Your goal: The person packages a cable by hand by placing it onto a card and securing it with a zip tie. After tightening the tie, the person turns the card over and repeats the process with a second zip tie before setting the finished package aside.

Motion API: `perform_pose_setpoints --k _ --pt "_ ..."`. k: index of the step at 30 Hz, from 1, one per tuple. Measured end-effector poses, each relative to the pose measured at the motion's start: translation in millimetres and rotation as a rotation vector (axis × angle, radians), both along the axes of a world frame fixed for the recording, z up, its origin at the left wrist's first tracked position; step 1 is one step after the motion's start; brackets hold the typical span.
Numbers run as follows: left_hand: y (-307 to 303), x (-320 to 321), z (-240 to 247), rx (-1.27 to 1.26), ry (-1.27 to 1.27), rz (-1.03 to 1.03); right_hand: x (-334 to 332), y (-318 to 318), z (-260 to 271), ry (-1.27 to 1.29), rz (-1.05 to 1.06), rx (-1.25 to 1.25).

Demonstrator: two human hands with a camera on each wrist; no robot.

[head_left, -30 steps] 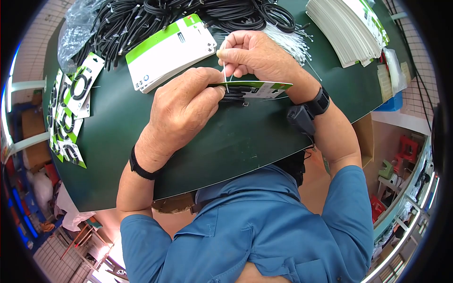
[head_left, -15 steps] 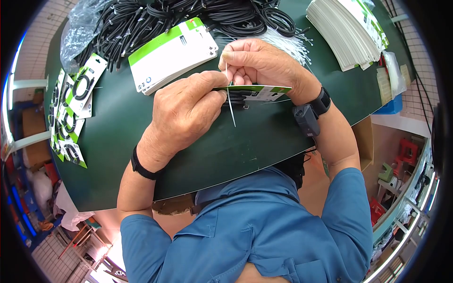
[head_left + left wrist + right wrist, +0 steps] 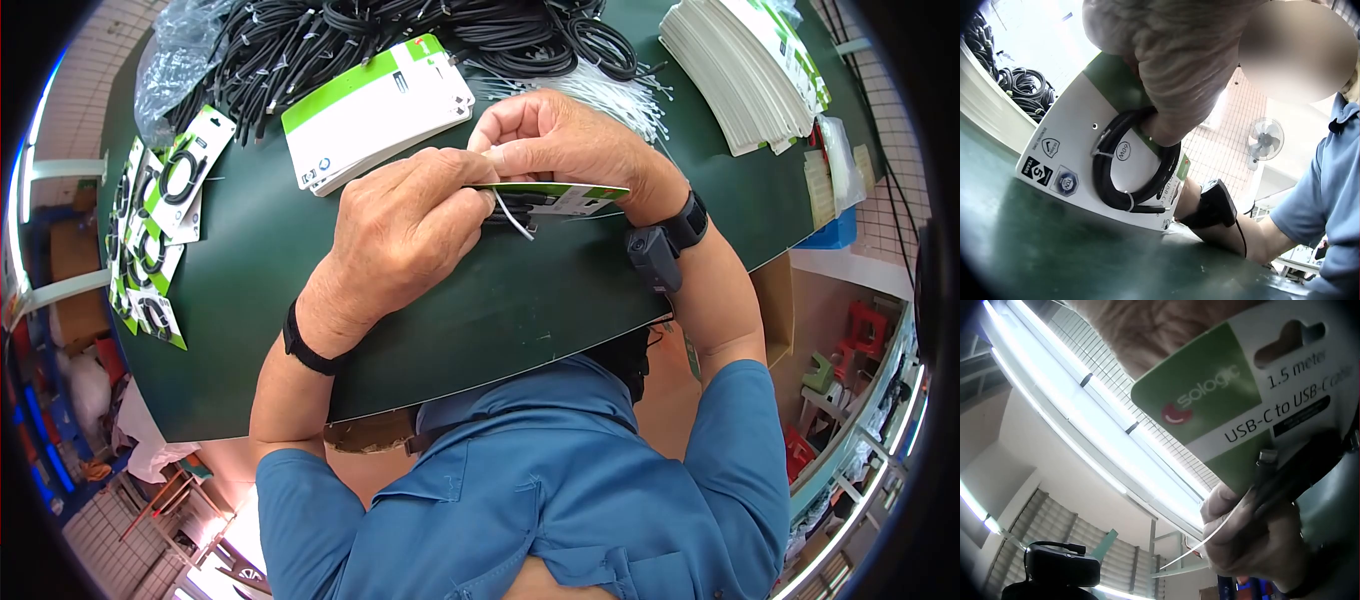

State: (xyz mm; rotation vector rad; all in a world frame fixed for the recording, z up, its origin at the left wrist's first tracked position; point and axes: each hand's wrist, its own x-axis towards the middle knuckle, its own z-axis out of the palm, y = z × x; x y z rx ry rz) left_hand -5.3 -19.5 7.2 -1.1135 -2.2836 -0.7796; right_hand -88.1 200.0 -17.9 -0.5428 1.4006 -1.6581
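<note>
My left hand grips a green and white USB-C cable card by its edge, pinching it together with a coiled black cable that lies against the card's face. A thin white cable tie comes out beside the left fingertips, its free end curving down and to the right. Behind the card, my right hand has thumb and forefinger brought together around the tie, close to the left fingertips. Its other fingers curl behind, and the pinched part of the tie is hidden. A metal plug shows on the cable.
A stack of blank-faced cards lies just beyond the hands. Behind are a heap of black cables and loose white ties. Finished-looking carded cables pile up at left. A tall card stack stands at right on the green table.
The tie's free end came through to the near side of the card, lengthened, and now bends rightward. My right hand has lowered towards the left fingertips. The left hand keeps its grip.
</note>
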Motion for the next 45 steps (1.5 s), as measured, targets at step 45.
perform_pose_setpoints --k 45 --pt "-11 1 -8 0.387 -0.820 0.244 29 -37 29 1.482 -0.439 0.189"
